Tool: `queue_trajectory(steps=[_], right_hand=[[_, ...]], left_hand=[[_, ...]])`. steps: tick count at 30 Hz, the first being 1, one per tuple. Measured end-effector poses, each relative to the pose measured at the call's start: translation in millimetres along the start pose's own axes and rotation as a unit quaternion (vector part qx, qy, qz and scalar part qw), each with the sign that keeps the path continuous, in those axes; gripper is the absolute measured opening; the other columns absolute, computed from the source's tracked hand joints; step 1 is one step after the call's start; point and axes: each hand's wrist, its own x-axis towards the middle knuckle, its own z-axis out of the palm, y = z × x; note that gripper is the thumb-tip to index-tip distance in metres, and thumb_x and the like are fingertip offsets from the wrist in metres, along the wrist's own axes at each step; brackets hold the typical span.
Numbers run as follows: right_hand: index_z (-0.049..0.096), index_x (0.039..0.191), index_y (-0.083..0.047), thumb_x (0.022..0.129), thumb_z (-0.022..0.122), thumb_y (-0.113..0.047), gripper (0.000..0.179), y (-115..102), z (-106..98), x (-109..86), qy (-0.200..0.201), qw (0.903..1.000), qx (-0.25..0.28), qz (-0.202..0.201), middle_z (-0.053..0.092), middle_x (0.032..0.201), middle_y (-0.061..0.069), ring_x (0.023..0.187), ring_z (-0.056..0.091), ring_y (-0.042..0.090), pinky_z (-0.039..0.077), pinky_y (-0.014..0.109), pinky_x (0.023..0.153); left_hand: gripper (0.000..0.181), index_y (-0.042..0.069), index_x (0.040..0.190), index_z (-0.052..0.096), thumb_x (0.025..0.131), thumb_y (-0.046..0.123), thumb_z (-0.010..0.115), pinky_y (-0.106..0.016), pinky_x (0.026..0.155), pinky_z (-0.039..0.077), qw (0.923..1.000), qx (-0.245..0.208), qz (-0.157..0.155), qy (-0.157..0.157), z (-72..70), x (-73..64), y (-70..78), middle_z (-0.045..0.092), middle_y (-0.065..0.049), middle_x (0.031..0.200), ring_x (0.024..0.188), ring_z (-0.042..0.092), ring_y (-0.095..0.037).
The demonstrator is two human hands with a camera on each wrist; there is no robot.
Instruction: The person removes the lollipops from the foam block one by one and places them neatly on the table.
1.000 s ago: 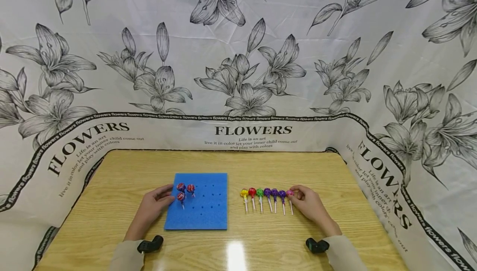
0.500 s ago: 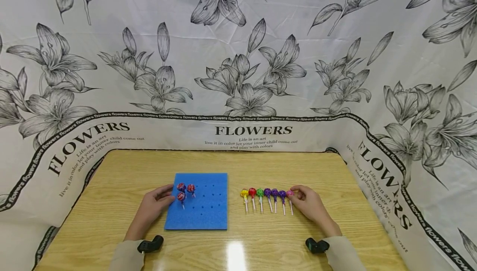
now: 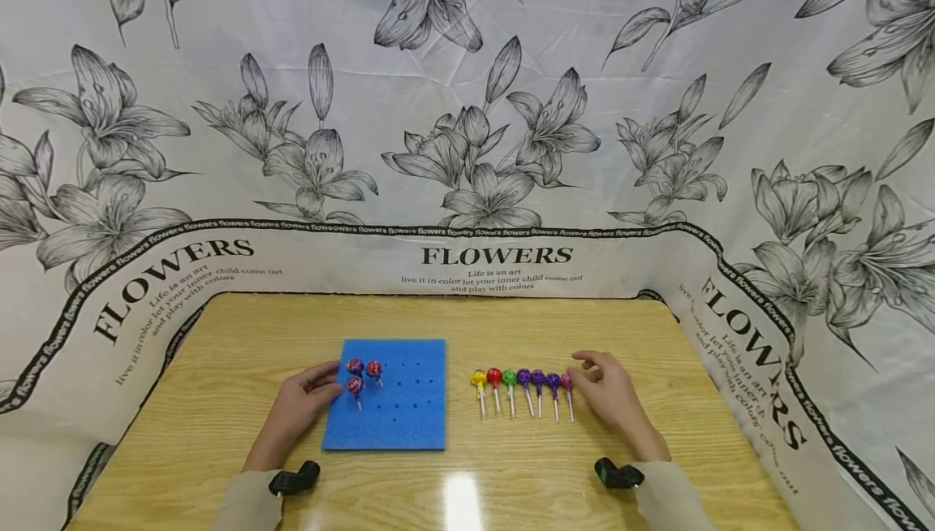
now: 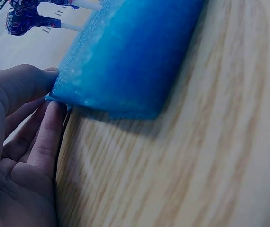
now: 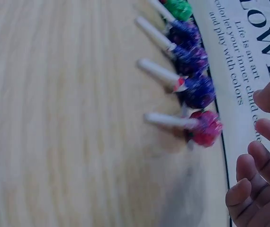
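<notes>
My left hand (image 3: 298, 401) holds the left edge of a blue foam board (image 3: 398, 433), thumb and fingertips at its rim in the left wrist view. Three red-and-blue wrapped lollipops (image 3: 355, 386) stand in holes at the board's upper left. To the right, several lollipops lie in a row on the table: yellow (image 3: 478, 377), red (image 3: 494, 376), green (image 3: 510, 377), three purple (image 3: 539, 377) and pink (image 3: 567, 382). Just right of the pink one is my right hand (image 3: 612, 393), fingers loosely bent around nothing. The right wrist view shows it apart from the pink lollipop (image 5: 207, 128).
Other small holes dot the foam board. The wooden table (image 3: 467, 324) extends around the board and the row. A white flower-printed cloth (image 3: 497, 271) hangs behind the table and along both sides. A black wrist device sits on each arm.
My right hand has let go of the pink lollipop and drawn slightly up and away, its fingers parting. The pink lollipop now lies in the row. My left hand and the board stay still.
</notes>
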Motion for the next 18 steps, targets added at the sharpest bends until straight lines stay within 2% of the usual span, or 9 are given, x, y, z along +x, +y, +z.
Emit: queue_trajectory(steps=[4,8,15,18], right_hand=[[0.062,0.137,-0.004,0.1,0.069,-0.024,0.043,-14.1,-0.3,4.7,0.019,0.9994,0.015,-0.026,0.061,0.12,0.021,0.091,0.064,0.023,0.052,0.026,0.067],[0.061,0.138,-0.005,0.099,0.071,-0.023,0.044,-30.8,4.8,8.0,0.029,0.9979,0.024,-0.053,0.06,0.125,0.023,0.096,0.065,0.027,0.054,0.026,0.07],[0.057,0.144,-0.009,0.097,0.073,-0.022,0.051,-63.0,21.2,17.4,0.006,0.9963,0.036,-0.078,0.061,0.129,0.02,0.106,0.063,0.03,0.054,0.032,0.079],[0.056,0.144,-0.01,0.096,0.074,-0.021,0.053,-78.2,29.4,22.3,-0.002,0.9938,0.041,-0.103,0.061,0.129,0.019,0.108,0.063,0.031,0.056,0.037,0.079]], left_hand=[[0.051,0.003,0.145,0.058,0.098,0.017,0.073,-0.01,0.087,0.049,1.0,0.002,0.0,-0.001,-0.5,-0.8,1.6,0.066,-0.02,0.135,0.124,0.064,-0.031],[0.052,0.004,0.145,0.058,0.098,0.018,0.072,-0.01,0.087,0.049,1.0,0.004,-0.002,-0.002,-0.7,-1.4,2.4,0.066,-0.019,0.136,0.125,0.063,-0.031],[0.052,0.004,0.145,0.058,0.097,0.019,0.074,-0.009,0.086,0.048,0.9999,0.014,-0.002,0.003,0.4,-0.7,1.7,0.067,-0.019,0.134,0.124,0.064,-0.031],[0.052,0.004,0.145,0.058,0.097,0.018,0.073,-0.009,0.086,0.048,0.9999,0.01,-0.004,0.003,0.7,-0.7,1.1,0.067,-0.019,0.135,0.124,0.064,-0.031]])
